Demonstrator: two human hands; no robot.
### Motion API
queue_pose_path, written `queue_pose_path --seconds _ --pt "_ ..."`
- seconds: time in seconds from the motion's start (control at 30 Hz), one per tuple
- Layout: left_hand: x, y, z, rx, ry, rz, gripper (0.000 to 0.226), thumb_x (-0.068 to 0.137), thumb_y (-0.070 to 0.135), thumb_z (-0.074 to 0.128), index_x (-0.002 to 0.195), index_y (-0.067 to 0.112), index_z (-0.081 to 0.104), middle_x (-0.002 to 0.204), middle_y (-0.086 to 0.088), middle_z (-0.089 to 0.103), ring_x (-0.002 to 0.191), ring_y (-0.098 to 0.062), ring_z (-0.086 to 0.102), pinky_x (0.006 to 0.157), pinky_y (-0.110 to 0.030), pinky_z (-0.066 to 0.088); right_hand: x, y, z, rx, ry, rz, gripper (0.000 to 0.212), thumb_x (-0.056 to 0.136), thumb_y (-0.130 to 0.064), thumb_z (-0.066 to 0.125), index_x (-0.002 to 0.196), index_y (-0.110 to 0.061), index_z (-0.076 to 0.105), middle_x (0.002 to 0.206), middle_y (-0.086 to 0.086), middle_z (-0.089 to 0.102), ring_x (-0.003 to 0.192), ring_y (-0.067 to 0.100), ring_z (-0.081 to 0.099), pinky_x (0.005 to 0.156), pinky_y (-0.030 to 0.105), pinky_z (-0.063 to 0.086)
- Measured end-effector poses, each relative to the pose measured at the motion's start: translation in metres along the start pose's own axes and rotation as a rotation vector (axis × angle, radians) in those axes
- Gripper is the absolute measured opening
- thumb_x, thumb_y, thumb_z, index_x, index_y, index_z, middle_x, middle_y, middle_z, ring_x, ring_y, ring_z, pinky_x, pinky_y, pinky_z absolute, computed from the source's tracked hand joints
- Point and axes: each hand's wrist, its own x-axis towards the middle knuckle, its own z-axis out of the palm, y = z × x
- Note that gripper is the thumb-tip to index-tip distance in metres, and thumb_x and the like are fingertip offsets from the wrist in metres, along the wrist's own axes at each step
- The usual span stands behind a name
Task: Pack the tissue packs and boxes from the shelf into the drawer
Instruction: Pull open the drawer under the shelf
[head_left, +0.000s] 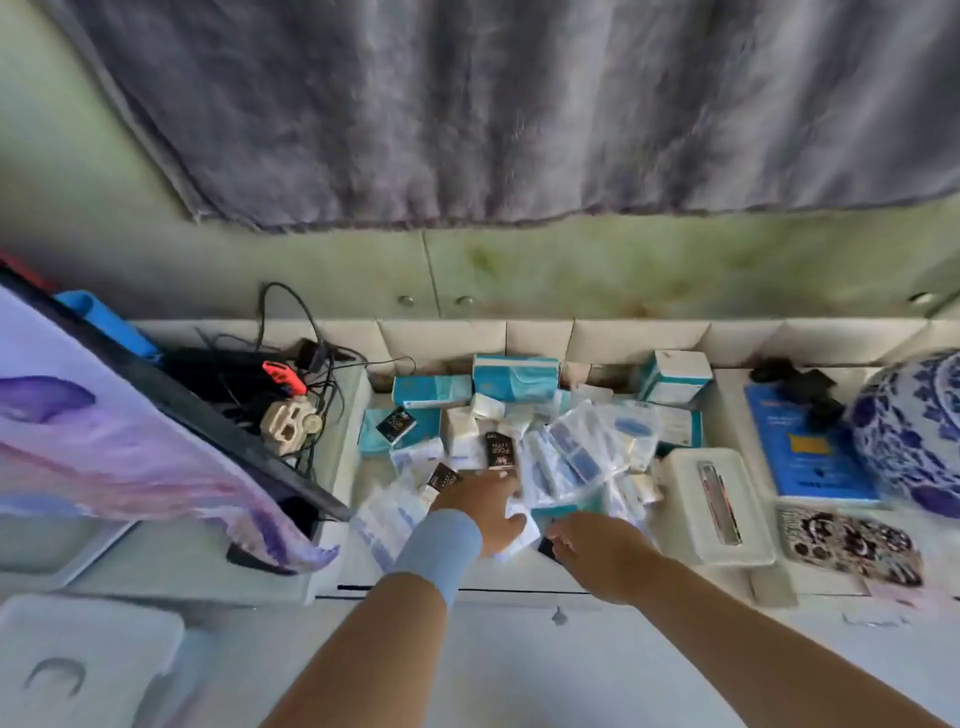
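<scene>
Currently, a small white tissue pack is gripped by the left hand at the near edge of heaped teal cardboard tissue boxes on the pale shelf. The right hand is blurred, so its grip cannot be told.

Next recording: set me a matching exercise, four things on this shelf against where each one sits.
Things:
1. teal tissue box
2. white tissue holder
3. blue-and-white jar
4. beige plug adapter

Places:
A. at the far right of the view
B. left of the tissue pile, among black cables
C. at the back of the pile
D. just right of the pile

Pairs: 1-C, 2-D, 3-A, 4-B
</scene>
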Motion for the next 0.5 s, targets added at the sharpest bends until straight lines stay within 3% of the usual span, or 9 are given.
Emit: queue_pose_path --seconds 0.13,0.23,0.4,0.5 --pt "0.037 -0.018 0.086 0.048 -0.11 -0.016 0.041 0.092 0.046 0.05 0.131 0.034 0.052 0.136 0.009 0.052 0.121 -0.022 0.053 0.101 -0.036 0.044 0.028 0.02 0.08 -0.033 -0.128 0.038 0.037 0.101 -0.032 0.04 0.135 -0.027 0.055 0.138 -0.001 0.055 0.124 0.025 0.054 0.104 0.037 0.043" --pt "0.057 -0.032 0.144 0.088 -0.117 0.008 0.038 0.09 0.044 0.053 0.127 0.032 0.056 0.132 0.007 0.055 0.118 -0.024 0.055 0.099 -0.035 0.045 0.045 0.036 0.135 -0.074 -0.128 -0.002 0.04 0.099 -0.033 0.043 0.138 -0.029 0.052 0.141 -0.001 0.052 0.128 0.024 0.05 0.107 0.038 0.04" --pt "0.072 -0.051 0.201 0.126 0.04 0.089 0.028 0.089 0.04 0.052 0.112 0.028 0.063 0.119 0.002 0.059 0.115 -0.023 0.052 0.091 -0.032 0.044 0.061 0.048 0.187 -0.164 0.014 -0.055 0.038 0.095 -0.035 0.05 0.132 -0.029 0.055 0.134 -0.003 0.052 0.122 0.02 0.051 0.099 0.031 0.041" --pt "0.065 -0.057 0.224 0.075 0.138 0.104 0.03 0.09 0.039 0.049 0.113 0.029 0.065 0.121 0.004 0.057 0.116 -0.022 0.051 0.091 -0.032 0.044 0.057 0.046 0.205 -0.13 0.145 -0.022 0.032 0.091 -0.032 0.053 0.122 -0.027 0.06 0.125 -0.001 0.056 0.112 0.021 0.055 0.089 0.03 0.047"
